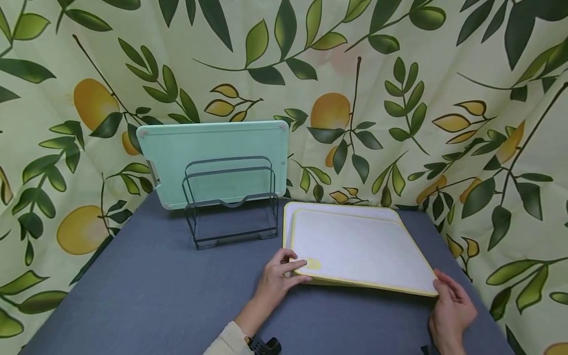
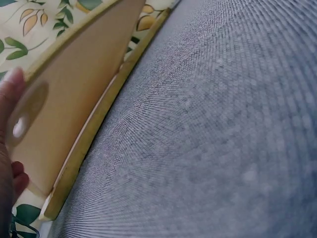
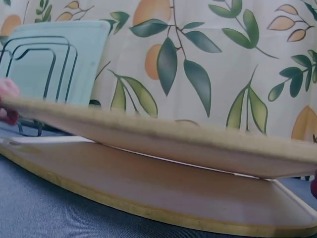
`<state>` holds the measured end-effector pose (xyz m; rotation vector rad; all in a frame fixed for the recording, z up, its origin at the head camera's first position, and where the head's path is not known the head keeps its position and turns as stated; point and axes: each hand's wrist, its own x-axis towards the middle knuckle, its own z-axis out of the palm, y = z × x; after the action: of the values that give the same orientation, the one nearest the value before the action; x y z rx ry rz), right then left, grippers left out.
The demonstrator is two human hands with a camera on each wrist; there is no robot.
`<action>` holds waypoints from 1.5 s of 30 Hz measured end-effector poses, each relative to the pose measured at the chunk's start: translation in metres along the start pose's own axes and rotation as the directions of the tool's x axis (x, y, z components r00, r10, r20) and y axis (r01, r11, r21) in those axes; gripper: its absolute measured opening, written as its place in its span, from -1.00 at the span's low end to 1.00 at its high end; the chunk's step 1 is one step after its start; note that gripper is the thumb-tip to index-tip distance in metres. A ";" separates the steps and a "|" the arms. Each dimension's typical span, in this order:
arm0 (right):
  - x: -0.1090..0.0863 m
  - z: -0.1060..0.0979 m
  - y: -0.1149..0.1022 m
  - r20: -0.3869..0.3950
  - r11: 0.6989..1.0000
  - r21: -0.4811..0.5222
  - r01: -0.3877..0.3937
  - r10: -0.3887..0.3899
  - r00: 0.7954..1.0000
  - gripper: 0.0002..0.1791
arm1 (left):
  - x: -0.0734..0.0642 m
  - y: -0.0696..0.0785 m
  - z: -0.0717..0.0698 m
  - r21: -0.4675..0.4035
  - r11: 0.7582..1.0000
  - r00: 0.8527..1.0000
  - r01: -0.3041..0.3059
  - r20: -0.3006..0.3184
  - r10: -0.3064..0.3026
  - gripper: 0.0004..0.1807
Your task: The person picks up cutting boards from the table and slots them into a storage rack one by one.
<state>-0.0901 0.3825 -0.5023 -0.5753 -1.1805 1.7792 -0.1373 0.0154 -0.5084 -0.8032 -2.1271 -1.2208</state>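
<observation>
A white cutting board with a yellow edge (image 1: 361, 246) is held tilted, its near side raised over a second, larger white board (image 1: 288, 217). At the near left corner, by a yellow oval, my left hand (image 1: 277, 276) pinches the upper board between thumb and fingers. My right hand (image 1: 450, 305) grips its near right corner, thumb on top. The right wrist view shows a wedge-shaped gap between the upper board (image 3: 198, 136) and the lower board (image 3: 148, 183), which lies on the table. Seen from the left wrist, my left fingertips (image 2: 16, 78) are on the upper board's edge.
A black wire rack (image 1: 235, 236) stands on the blue-grey cloth-covered table (image 1: 146, 276), left of the boards. An upright mint-green cutting board (image 1: 217, 143) stands in it. Behind hangs a leaf-and-fruit patterned curtain (image 1: 275, 98), close along the table's back and right edges.
</observation>
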 end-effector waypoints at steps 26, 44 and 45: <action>-0.003 0.000 -0.007 0.124 0.956 0.285 -0.074 0.040 0.992 -0.77 | 0.004 -0.004 0.004 -0.087 0.996 0.994 0.015 -0.104 -0.024 -0.56; -0.007 0.003 -0.011 0.205 0.899 0.431 -0.084 -0.007 0.979 -0.69 | 0.018 0.004 -0.003 -0.052 0.999 0.993 0.003 -0.121 -0.009 -0.56; -0.007 0.003 -0.012 0.202 0.902 0.423 -0.088 0.001 0.979 -0.69 | 0.020 0.004 -0.002 -0.051 0.999 0.993 0.005 -0.121 -0.011 -0.56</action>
<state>-0.0835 0.3772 -0.4907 -0.1663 -0.8598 2.0933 -0.1468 0.0193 -0.4909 -0.7240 -2.0113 -1.2991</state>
